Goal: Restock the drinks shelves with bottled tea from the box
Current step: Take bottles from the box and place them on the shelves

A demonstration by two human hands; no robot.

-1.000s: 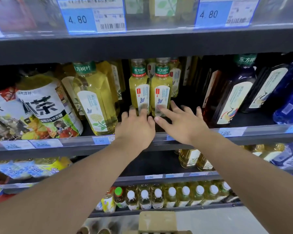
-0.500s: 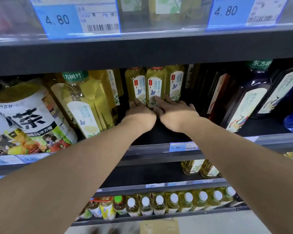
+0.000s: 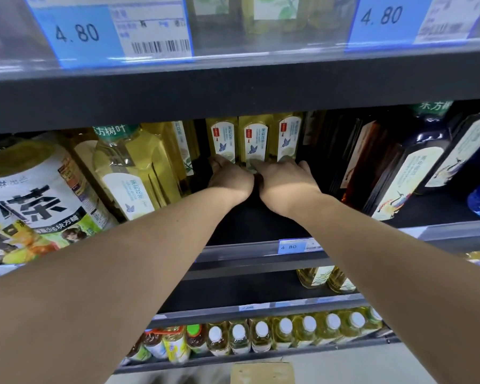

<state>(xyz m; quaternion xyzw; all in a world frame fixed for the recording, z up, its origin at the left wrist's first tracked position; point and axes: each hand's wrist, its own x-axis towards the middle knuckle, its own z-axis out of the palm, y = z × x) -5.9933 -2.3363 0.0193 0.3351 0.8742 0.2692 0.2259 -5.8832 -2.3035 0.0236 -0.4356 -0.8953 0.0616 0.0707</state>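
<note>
My left hand and right hand lie side by side deep on the dark shelf. Their fingers are stretched forward, slightly apart, pressing the bases of the yellow tea bottles at the far back. The cardboard box sits near, below.

1. Three clear plastic bottles of pale yellow tea: white labels, blue butterfly, small red tag.
2. Tall near-black bottle: cream label, a crane drawn in black and red.
3. Rectangular paper price tag: sky blue and white, black digits and barcode.
4. Small round plastic bottles on the low shelf: golden liquid, white caps.
</note>
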